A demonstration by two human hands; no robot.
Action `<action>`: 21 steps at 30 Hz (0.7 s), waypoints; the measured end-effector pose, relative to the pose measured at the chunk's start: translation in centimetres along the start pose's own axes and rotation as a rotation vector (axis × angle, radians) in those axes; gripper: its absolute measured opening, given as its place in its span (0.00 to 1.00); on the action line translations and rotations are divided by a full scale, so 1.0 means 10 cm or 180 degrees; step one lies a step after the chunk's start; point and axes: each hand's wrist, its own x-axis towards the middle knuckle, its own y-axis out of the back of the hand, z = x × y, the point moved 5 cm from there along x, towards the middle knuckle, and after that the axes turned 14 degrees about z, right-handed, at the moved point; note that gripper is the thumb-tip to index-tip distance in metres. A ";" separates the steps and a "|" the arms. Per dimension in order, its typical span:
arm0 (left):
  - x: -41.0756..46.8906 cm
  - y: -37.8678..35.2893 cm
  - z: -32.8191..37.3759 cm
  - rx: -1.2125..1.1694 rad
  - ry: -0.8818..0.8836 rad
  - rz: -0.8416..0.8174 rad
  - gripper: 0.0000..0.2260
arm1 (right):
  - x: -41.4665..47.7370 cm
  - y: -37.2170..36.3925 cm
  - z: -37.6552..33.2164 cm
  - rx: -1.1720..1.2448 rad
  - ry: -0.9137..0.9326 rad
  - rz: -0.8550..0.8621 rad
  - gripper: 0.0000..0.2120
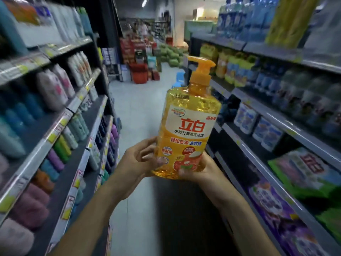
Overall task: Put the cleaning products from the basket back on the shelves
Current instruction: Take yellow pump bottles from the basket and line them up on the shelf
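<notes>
Bottle: a tall clear amber plastic pump bottle with a white-and-orange label, held nearly upright in mid-aisle, between the two runs of shelving and touching neither.
Left hand: the left hand grips the bottle's lower left side, fingers curled round the wall and thumb on the front.
Right hand: the right hand cradles the base from below, thumb pressed on the lower front of the label.
Weight: liquid seems to fill it to the shoulder, so it is probably heavy for its size and bottom-loaded, and the contents may shift if tipped.
Stiffness: the ribbed plastic wall likely gives a little under a squeeze but should not crack.
Surface: glossy plastic and a smooth label, probably slippery, more so with any soap residue.
Weak spot: the orange pump head and its thin neck, which look a poor lifting point for a full bottle.
Best hold: one hand under the base and the other round the body, as now. For a one-handed reach, the waist groove mid-label seems safest.
Shelves: the dark metal shelf on the right carries blurred yellow and blue packs. The left shelving holds pastel bottles. Which slot suits it cannot be told.
Basket: not in view.
</notes>
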 end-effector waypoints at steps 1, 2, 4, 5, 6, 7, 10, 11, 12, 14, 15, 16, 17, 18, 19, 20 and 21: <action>0.05 0.13 0.10 -0.0015 -0.0077 0.0029 0.39 | 0.10 -0.13 -0.10 -0.0078 0.0051 -0.0021 0.35; 0.09 0.25 0.17 -0.0015 -0.0139 0.0051 0.38 | 0.18 -0.25 -0.18 -0.0146 0.0100 -0.0038 0.34; 0.20 0.47 0.28 -0.0050 -0.0204 0.0102 0.41 | 0.32 -0.46 -0.32 -0.0250 0.0210 -0.0037 0.34; 0.26 0.57 0.33 -0.0085 -0.0220 0.0134 0.42 | 0.39 -0.55 -0.37 -0.0275 0.0256 0.0001 0.33; 0.32 0.66 0.38 -0.0121 -0.0236 0.0151 0.43 | 0.47 -0.63 -0.41 -0.0284 0.0297 0.0062 0.31; 0.39 0.73 0.42 -0.0154 -0.0246 0.0151 0.43 | 0.56 -0.69 -0.45 -0.0293 0.0342 0.0124 0.28; 0.62 0.89 0.49 -0.0260 -0.0232 0.0116 0.43 | 0.81 -0.83 -0.54 -0.0406 0.0469 0.0270 0.23; 0.70 0.93 0.50 -0.0296 -0.0219 0.0113 0.42 | 0.90 -0.86 -0.56 -0.0447 0.0496 0.0300 0.22; 0.80 0.98 0.50 -0.0340 -0.0209 0.0136 0.42 | 1.00 -0.90 -0.57 -0.0477 0.0512 0.0303 0.22; 1.01 1.08 0.51 -0.0405 -0.0207 0.0187 0.42 | 1.21 -0.98 -0.61 -0.0502 0.0539 0.0258 0.22; 1.13 1.13 0.50 -0.0412 -0.0210 0.0203 0.41 | 1.32 -1.01 -0.61 -0.0497 0.0553 0.0223 0.23; 1.26 1.18 0.51 -0.0420 -0.0219 0.0216 0.41 | 1.44 -1.04 -0.62 -0.0475 0.0569 0.0185 0.24; 1.34 1.21 0.52 -0.0423 -0.0231 0.0232 0.41 | 1.53 -1.06 -0.63 -0.0444 0.0584 0.0149 0.25; 1.47 1.25 0.53 -0.0415 -0.0237 0.0235 0.42 | 1.67 -1.07 -0.63 -0.0422 0.0608 0.0133 0.25; 1.62 1.28 0.53 -0.0400 -0.0240 0.0235 0.43 | 1.82 -1.08 -0.63 -0.0404 0.0631 0.0139 0.23; 1.78 1.30 0.55 -0.0375 -0.0252 0.0251 0.44 | 1.99 -1.07 -0.64 -0.0378 0.0652 0.0148 0.21; 1.96 1.32 0.57 -0.0346 -0.0268 0.0256 0.45 | 2.17 -1.06 -0.65 -0.0341 0.0670 0.0154 0.19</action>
